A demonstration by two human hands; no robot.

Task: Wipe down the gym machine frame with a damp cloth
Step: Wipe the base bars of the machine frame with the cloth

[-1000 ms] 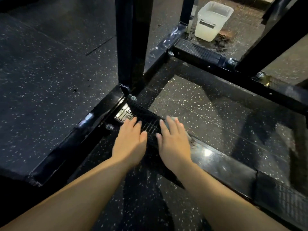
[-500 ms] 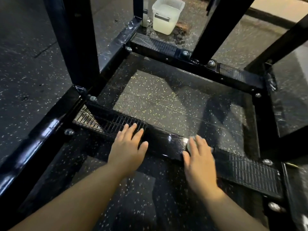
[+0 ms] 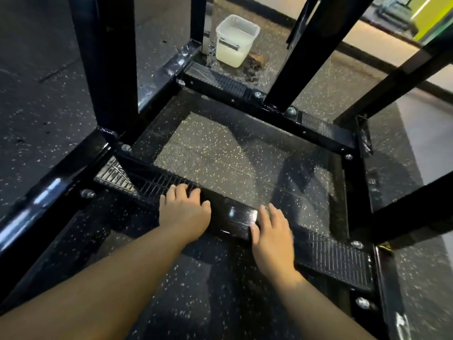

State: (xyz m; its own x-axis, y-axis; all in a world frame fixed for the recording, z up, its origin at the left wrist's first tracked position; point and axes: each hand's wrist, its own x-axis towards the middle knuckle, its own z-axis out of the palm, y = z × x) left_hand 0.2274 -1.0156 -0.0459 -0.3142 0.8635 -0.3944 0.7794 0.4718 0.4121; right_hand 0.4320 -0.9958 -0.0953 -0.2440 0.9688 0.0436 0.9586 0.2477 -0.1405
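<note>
Frame: the black gym machine frame forms a bolted rectangle on the floor, with uprights rising toward 11, 12 and 2 o'clock.
Near crossbar: the glossy crossbar runs from 9 o'clock down toward 4 o'clock and looks shiny between the hands.
Left hand: the left hand lies palm-down on the crossbar at the end of a ribbed tread plate. Its fingertips bend over the bar's far edge; I cannot tell whether they clamp it or only rest there.
Right hand: the right hand is released, fingers straight and spread, pressing flat on the crossbar just toward 4 o'clock from the left hand. It is slightly blurred.
Cloth: the cloth lies under the right hand's fingers, with only a pale grey sliver showing.
Tub: a white tub of cloudy liquid stands at 12 o'clock, beyond the far bar.
Floor: the speckled rubber floor looks wet around the tub.
</note>
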